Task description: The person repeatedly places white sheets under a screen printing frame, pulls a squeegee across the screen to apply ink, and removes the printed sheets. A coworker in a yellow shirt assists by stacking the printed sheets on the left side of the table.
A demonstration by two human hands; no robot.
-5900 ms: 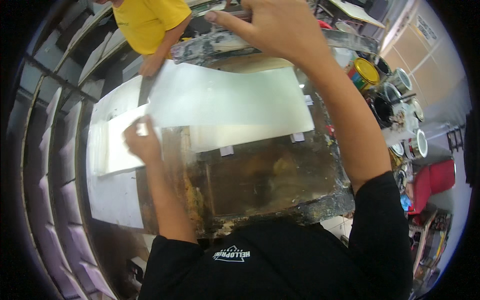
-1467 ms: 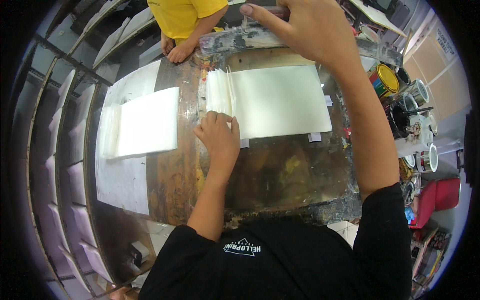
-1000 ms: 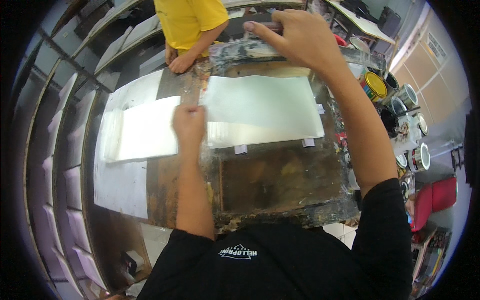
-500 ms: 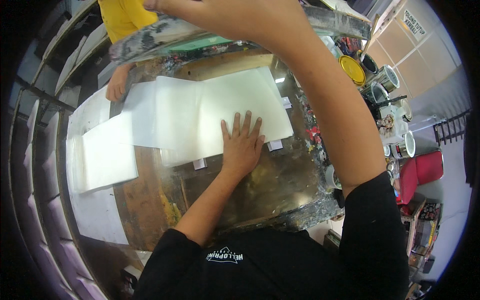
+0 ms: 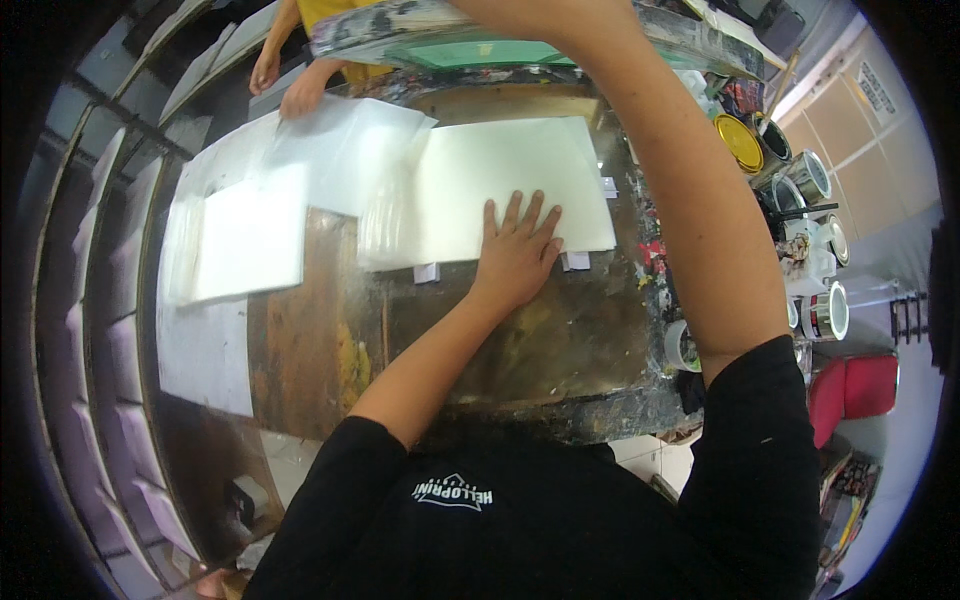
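My left hand (image 5: pixel 517 250) lies flat, fingers spread, on a stack of whitish translucent sheets (image 5: pixel 455 165) on the dark worktop. My right arm reaches up over the raised screen printing frame (image 5: pixel 480 50), which has a green mesh. The right hand (image 5: pixel 545 15) is at its upper edge, cut off by the picture's top, so its fingers are hidden. Small white tabs (image 5: pixel 427 273) show along the stack's edges. A co-worker's hand (image 5: pixel 303 95) is at a loose translucent sheet (image 5: pixel 350 150) that overlaps the stack's left side.
Another pile of white sheets (image 5: pixel 255 235) lies at the left of the stained table (image 5: pixel 310 350). A drying rack (image 5: pixel 150 320) lines the left side. Paint cans (image 5: pixel 805 175) and a yellow lid (image 5: pixel 738 143) crowd the right edge, with a red chair (image 5: pixel 868 388) beyond.
The view has shifted, so the table appears higher and further right. The loose sheet has slid leftward off the stack with the co-worker's hand. My left hand stays flat on the stack.
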